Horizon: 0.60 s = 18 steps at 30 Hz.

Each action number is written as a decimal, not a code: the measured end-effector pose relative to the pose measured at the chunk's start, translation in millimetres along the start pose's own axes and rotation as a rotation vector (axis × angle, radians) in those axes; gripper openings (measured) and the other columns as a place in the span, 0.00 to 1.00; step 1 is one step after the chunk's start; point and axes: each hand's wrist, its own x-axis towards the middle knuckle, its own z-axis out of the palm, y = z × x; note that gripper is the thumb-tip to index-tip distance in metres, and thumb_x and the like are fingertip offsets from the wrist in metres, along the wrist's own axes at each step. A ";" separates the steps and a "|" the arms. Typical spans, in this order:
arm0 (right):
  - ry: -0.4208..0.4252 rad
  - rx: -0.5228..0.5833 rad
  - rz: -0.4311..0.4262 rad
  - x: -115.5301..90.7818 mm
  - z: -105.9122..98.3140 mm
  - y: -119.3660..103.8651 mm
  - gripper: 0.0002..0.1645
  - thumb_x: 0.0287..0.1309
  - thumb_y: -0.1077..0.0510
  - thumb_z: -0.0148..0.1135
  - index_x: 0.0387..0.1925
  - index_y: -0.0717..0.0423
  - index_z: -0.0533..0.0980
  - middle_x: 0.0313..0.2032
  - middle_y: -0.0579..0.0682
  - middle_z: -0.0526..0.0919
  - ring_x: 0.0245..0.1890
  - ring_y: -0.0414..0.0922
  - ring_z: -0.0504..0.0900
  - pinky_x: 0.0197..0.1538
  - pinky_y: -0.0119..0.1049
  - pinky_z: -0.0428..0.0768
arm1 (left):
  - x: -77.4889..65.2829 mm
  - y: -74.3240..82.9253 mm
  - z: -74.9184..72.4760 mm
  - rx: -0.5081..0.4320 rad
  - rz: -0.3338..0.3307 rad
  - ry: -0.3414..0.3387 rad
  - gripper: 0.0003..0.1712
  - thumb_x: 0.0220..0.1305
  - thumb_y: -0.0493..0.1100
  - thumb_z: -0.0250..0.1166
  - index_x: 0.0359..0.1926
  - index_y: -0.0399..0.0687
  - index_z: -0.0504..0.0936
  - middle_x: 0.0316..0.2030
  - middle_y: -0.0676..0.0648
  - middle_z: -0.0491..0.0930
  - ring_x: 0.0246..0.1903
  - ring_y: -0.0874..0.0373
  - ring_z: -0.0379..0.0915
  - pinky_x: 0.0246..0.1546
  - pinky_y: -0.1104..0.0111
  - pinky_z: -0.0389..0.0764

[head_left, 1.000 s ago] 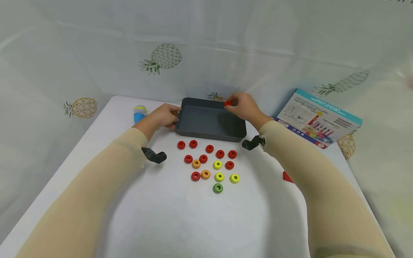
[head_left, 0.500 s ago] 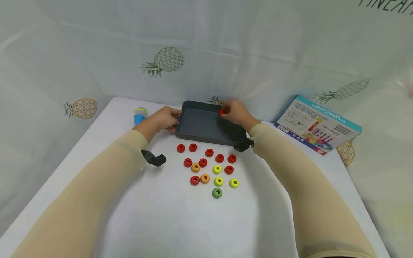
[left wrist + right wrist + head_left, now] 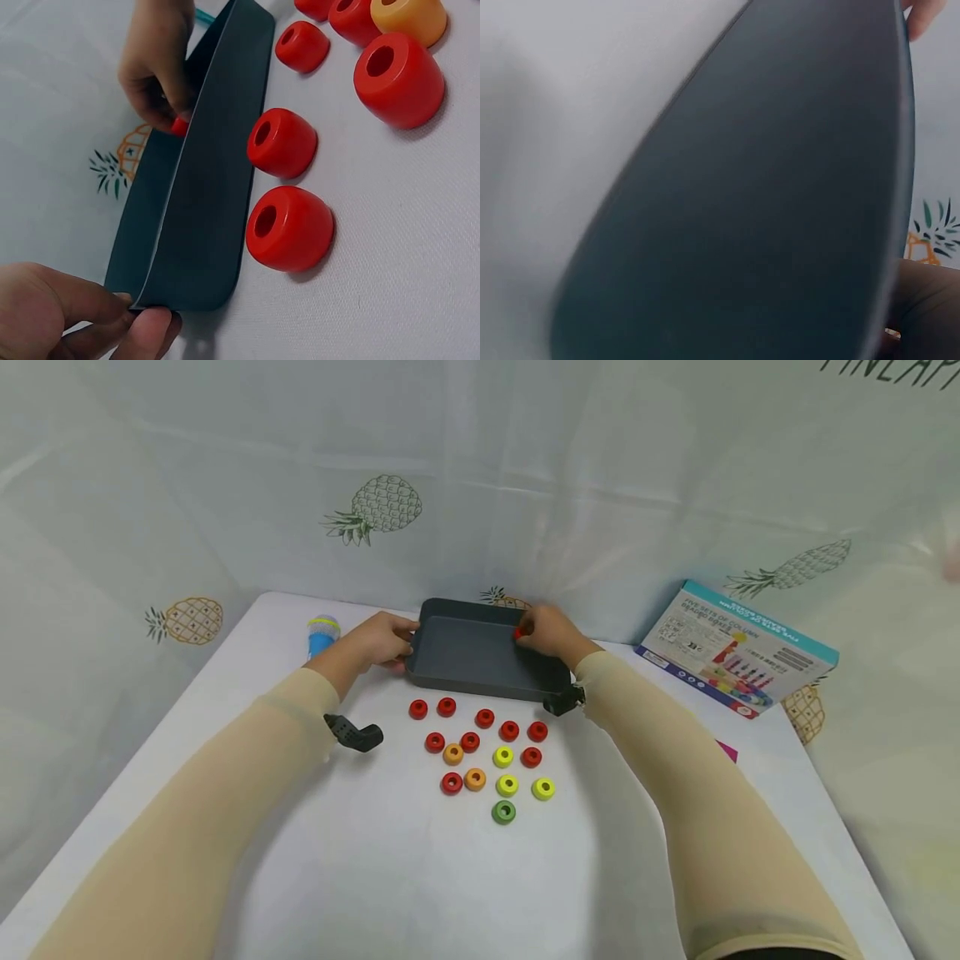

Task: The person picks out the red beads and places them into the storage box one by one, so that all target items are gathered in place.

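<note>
A dark grey tray [image 3: 472, 652] stands at the back of the white table. My left hand [image 3: 375, 639] pinches its left edge; in the left wrist view the thumb and fingers [image 3: 146, 330] meet at the tray's corner. Inside the tray's right half, my right hand [image 3: 551, 632] holds a red bead [image 3: 517, 633] low down between thumb and fingers. That bead [image 3: 180, 126] shows only in part beyond the tray wall in the left wrist view. In the right wrist view the tray wall [image 3: 742, 180] hides most of the right hand.
Several red beads [image 3: 484, 718], two orange beads [image 3: 453, 754], three yellow beads [image 3: 507, 786] and a green bead [image 3: 504, 812] lie before the tray. A toy microphone [image 3: 323, 635] stands left. A printed box [image 3: 738, 652] and a partly hidden pink piece [image 3: 727, 751] are right.
My right hand has gone from above the tray's far right side down into it, slightly left, with the red bead. My left hand has stayed at the tray's left edge.
</note>
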 end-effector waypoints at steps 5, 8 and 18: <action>-0.002 -0.005 0.006 1.5 2.4 5.1 0.21 0.63 0.56 0.68 0.52 0.67 0.81 0.51 0.62 0.83 0.50 0.56 0.79 0.57 0.50 0.78 | 1.6 -0.3 1.0 0.000 -0.003 0.005 0.35 0.72 0.33 0.58 0.77 0.53 0.63 0.67 0.40 0.70 0.47 0.49 0.77 0.40 0.64 0.87; 0.010 -0.005 0.004 2.5 3.0 6.5 0.21 0.62 0.56 0.68 0.52 0.67 0.81 0.50 0.62 0.83 0.49 0.56 0.79 0.56 0.50 0.78 | 1.3 0.6 0.8 0.004 -0.002 0.012 0.35 0.72 0.33 0.58 0.77 0.53 0.63 0.66 0.40 0.70 0.46 0.49 0.77 0.37 0.66 0.86; 0.033 0.010 0.007 1.3 2.1 8.7 0.25 0.60 0.55 0.70 0.53 0.68 0.80 0.51 0.63 0.82 0.51 0.57 0.80 0.57 0.50 0.78 | -1.2 3.6 1.5 0.010 -0.008 0.012 0.35 0.72 0.33 0.57 0.77 0.52 0.63 0.67 0.39 0.70 0.47 0.49 0.77 0.37 0.67 0.86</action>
